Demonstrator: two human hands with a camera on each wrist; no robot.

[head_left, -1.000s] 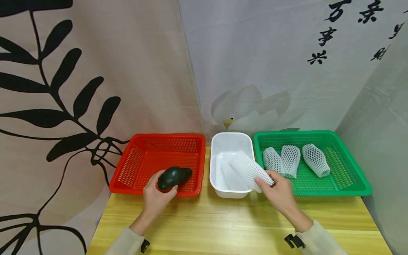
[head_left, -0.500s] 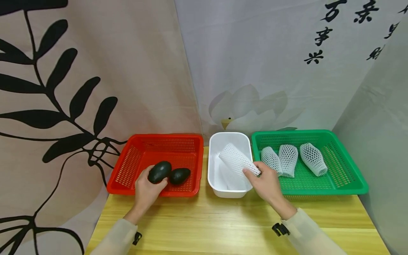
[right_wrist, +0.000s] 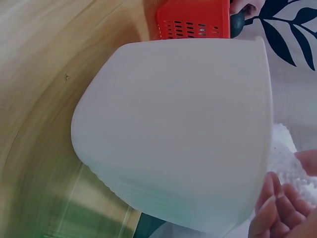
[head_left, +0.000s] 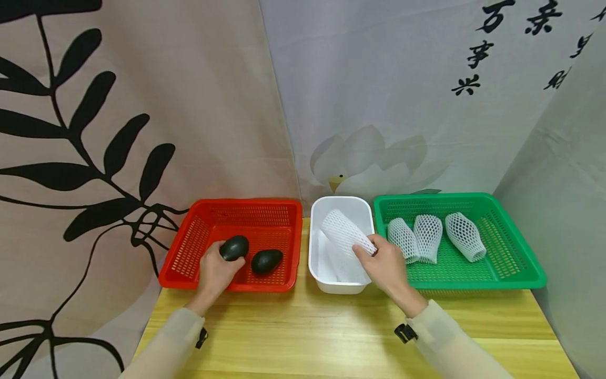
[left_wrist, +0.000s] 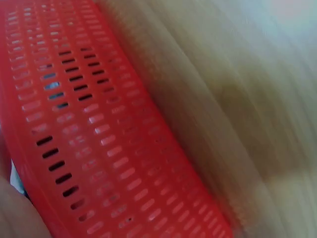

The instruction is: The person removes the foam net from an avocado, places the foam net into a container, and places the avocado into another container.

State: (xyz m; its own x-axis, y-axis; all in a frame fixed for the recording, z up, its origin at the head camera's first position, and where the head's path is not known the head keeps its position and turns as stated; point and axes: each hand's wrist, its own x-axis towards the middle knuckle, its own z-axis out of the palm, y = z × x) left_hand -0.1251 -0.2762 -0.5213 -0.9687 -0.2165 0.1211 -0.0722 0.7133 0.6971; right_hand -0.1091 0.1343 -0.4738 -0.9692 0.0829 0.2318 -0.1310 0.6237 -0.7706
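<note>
In the head view my left hand (head_left: 216, 269) grips a dark green avocado (head_left: 234, 248) over the red basket (head_left: 201, 231). A second avocado (head_left: 267, 261) lies in that basket, just right of the hand. My right hand (head_left: 385, 266) pinches the lower end of a white foam net sleeve (head_left: 343, 229), which slants up to the left above the white bin (head_left: 319, 221). More white foam netting (head_left: 342, 265) lies inside the bin. The right wrist view has the right hand's fingers (right_wrist: 280, 210) beside the bin's rim, white netting (right_wrist: 282, 144) close to them.
Right of the bin stands a green basket (head_left: 513, 247) holding three white foam nets (head_left: 428, 237) side by side. All the containers stand in a row on a wooden table (head_left: 303, 337), with a printed cloth (head_left: 227, 105) hanging behind.
My left hand has lifted the avocado up and left, away from the second avocado, now fully uncovered. The right hand has shifted left with the foam net sleeve, further over the white bin.
</note>
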